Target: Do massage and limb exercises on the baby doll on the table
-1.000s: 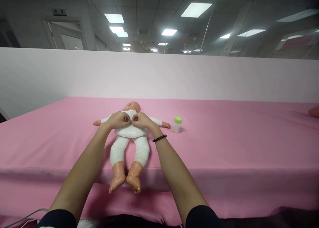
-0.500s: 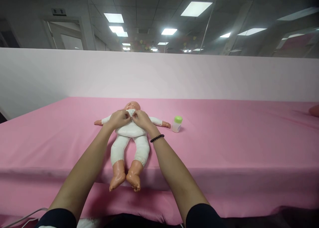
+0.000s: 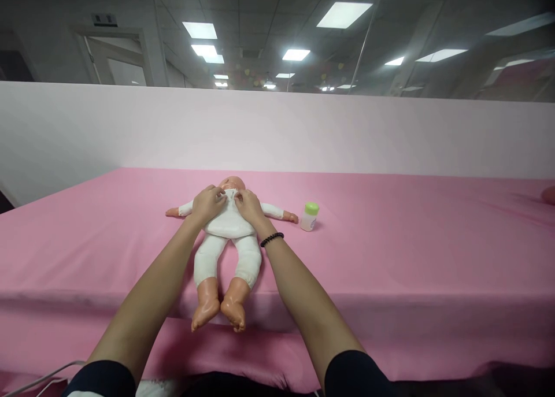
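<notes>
A baby doll (image 3: 230, 222) lies on its back, its head away from me, with a white cloth body and bare plastic hands and feet. My left hand (image 3: 208, 203) is over the upper chest on the left side, its fingers curled in a pinch. Opposite it, my right hand (image 3: 249, 205) is also pinched, close to the doll's neckline. Whatever lies between the fingertips is too small to make out. The hands are a short way apart, and white cloth shows between them. A small bottle (image 3: 309, 218) with a green cap stands right of the doll's outstretched hand.
A pink sheet (image 3: 390, 235) covers the table, and the doll's feet reach over its front edge. Behind rises a white wall panel (image 3: 277, 131) with glass above. Part of a skin-coloured object (image 3: 548, 195) shows at the far right. A white cable (image 3: 47, 377) lies lower left.
My hands have moved apart from the middle of the doll's chest, the left to the left and the right to the right. The doll and bottle stay in place.
</notes>
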A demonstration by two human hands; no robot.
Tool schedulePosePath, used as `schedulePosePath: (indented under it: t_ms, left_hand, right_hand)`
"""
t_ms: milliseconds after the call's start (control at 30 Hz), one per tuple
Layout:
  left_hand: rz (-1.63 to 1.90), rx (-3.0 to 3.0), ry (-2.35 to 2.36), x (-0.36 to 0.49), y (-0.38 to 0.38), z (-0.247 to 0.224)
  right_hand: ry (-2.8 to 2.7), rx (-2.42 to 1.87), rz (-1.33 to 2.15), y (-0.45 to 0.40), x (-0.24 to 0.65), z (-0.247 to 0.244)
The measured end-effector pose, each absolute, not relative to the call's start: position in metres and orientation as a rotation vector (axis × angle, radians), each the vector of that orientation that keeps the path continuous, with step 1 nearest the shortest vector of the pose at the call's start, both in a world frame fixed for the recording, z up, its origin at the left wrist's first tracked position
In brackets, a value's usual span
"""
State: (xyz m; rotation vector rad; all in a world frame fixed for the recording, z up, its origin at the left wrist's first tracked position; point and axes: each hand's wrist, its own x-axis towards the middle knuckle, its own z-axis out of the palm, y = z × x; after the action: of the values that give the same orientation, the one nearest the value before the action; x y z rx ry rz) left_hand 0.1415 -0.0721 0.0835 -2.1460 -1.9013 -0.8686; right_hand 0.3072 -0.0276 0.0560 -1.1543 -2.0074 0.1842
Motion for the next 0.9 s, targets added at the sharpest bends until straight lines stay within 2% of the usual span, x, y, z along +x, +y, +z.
schedulePosePath:
  t_ms: [267,467,633,800,900]
  left_hand:
    - [-0.697,-2.137,-2.0,0.145,-0.067,0.082]
    - [-0.83,-2.116,-2.026,0.145,-0.066,0.082]
    - [-0.792,-2.108,-2.111,0.142,-0.057,0.073]
    - [-0.907,-1.971,-2.253,0.136,-0.059,0.074]
    - [-0.681,-1.986,-2.493,0.123,-0.06,0.075]
  right_hand:
    - [-1.97,-1.185,0.261,-0.017,0.304,0.048]
    - [-1.856,-1.16,0.218,-0.009,0.306,0.048]
    - [-1.939,-1.187,0.315,-0.007,0.306,0.044]
    - [-1.93,-1.163,0.35,-0.008,0.307,0.04]
    - [-1.875,-1.135,0.366,-0.007,0.307,0.036]
